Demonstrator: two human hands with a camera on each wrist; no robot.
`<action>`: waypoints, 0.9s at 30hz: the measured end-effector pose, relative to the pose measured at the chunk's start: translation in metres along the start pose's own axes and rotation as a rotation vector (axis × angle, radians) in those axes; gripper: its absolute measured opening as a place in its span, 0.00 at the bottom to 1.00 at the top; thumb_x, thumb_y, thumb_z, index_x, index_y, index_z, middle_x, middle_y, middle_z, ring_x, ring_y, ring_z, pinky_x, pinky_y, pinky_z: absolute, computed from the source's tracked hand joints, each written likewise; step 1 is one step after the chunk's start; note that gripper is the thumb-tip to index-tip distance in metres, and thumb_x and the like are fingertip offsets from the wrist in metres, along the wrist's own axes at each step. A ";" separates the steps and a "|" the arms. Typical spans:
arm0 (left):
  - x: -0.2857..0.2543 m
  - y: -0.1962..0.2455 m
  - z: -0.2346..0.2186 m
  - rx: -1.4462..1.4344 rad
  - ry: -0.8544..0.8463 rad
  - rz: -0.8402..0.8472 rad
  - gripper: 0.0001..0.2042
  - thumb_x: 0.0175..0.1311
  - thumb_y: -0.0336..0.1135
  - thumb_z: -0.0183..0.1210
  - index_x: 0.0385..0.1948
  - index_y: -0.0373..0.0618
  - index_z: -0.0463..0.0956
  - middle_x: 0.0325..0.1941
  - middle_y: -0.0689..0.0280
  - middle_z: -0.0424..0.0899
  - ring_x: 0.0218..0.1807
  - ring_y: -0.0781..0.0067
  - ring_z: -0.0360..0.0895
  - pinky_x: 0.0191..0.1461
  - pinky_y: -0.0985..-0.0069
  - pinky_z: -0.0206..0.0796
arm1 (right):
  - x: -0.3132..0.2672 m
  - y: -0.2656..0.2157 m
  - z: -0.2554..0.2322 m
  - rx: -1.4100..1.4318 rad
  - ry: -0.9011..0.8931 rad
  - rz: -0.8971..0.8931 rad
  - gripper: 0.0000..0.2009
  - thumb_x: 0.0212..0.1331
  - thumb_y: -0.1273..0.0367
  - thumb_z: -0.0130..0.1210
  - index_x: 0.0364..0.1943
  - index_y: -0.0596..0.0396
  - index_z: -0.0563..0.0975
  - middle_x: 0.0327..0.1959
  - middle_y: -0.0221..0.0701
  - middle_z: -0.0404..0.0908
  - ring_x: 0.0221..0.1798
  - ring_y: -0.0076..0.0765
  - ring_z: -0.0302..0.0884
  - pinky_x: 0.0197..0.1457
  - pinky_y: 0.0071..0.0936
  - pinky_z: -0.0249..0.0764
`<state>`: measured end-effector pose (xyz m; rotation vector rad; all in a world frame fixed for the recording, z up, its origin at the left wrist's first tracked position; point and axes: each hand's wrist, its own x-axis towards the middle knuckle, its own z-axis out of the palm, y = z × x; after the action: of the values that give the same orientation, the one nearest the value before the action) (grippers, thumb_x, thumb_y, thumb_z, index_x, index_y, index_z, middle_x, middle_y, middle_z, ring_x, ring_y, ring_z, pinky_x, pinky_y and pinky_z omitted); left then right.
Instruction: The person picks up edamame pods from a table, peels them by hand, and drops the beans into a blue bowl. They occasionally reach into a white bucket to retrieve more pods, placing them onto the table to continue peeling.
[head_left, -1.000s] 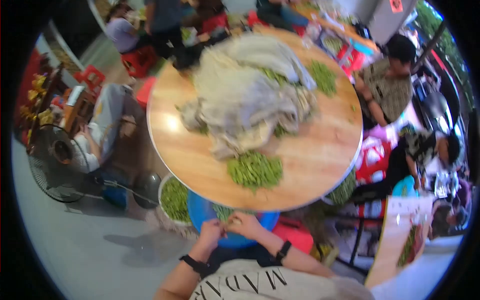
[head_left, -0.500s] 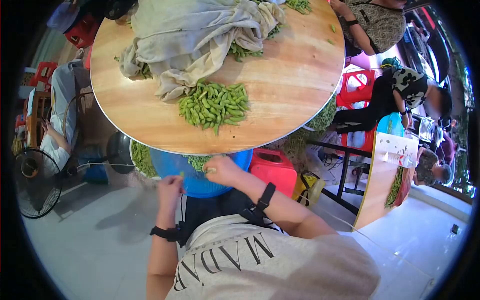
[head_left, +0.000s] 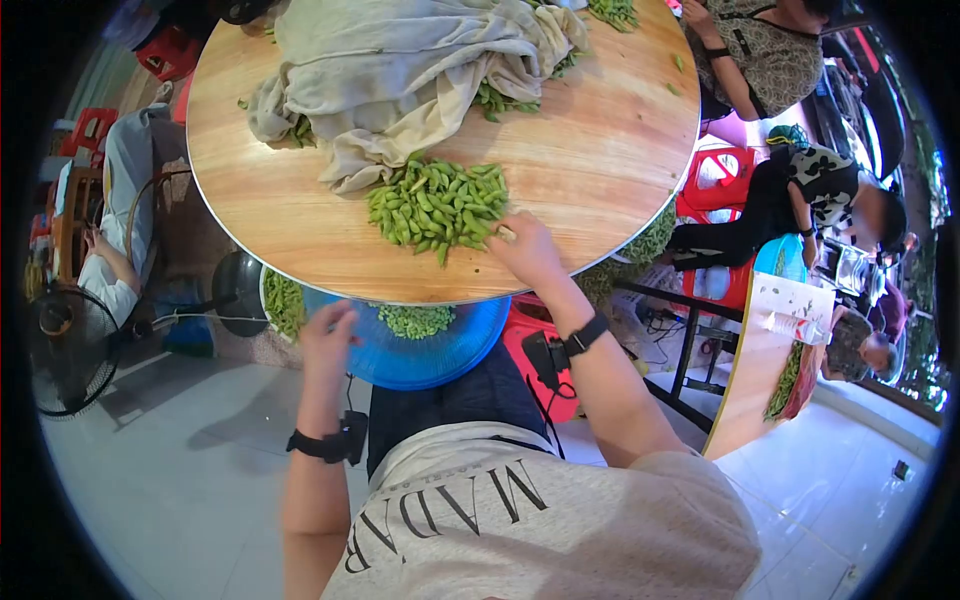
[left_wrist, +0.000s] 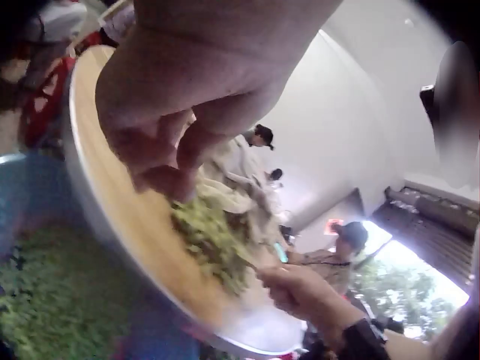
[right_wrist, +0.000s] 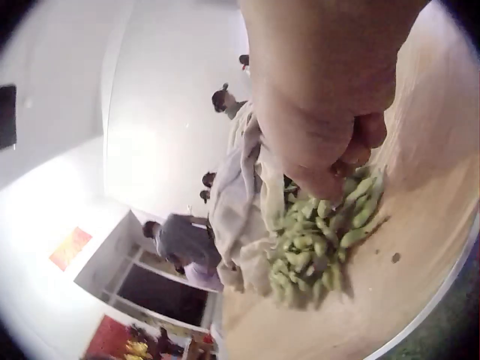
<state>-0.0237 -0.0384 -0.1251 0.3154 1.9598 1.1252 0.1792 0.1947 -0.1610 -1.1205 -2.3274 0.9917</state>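
Green soybean pods [head_left: 437,205] lie in a heap near the front edge of the round wooden table [head_left: 600,190]. My right hand [head_left: 528,250] is at the heap's right edge; in the right wrist view its curled fingers pinch at a pod, partly hidden by the hand. Below the table edge, a blue basin [head_left: 440,365] holds shelled green beans [head_left: 415,320]. My left hand [head_left: 328,328] hovers at the basin's left side, fingers loosely bent, with nothing visible in them. The beans also show in the left wrist view, below the left hand.
A pale cloth [head_left: 385,75] covers more pods on the table. Beside the basin stand a tub of pods [head_left: 283,300] on the left and a red stool [head_left: 535,350] on the right. A fan [head_left: 70,350] stands far left. People sit on the right, near a small wooden table [head_left: 745,390].
My right hand has moved from over the basin up to the pod heap. The left hand has stayed at the basin's left; the green bit at its fingertips no longer shows.
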 end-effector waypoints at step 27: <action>-0.080 0.091 0.023 0.409 -0.001 0.748 0.09 0.51 0.24 0.55 0.36 0.39 0.74 0.20 0.61 0.71 0.18 0.70 0.67 0.22 0.77 0.60 | -0.051 -0.164 -0.022 0.951 -0.553 0.449 0.20 0.60 0.52 0.41 0.28 0.56 0.71 0.17 0.24 0.67 0.16 0.15 0.61 0.18 0.13 0.58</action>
<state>0.0275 -0.0191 -0.0146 1.3495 2.1165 1.1348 0.1374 0.0924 -0.0279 -1.0076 -1.5038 2.4628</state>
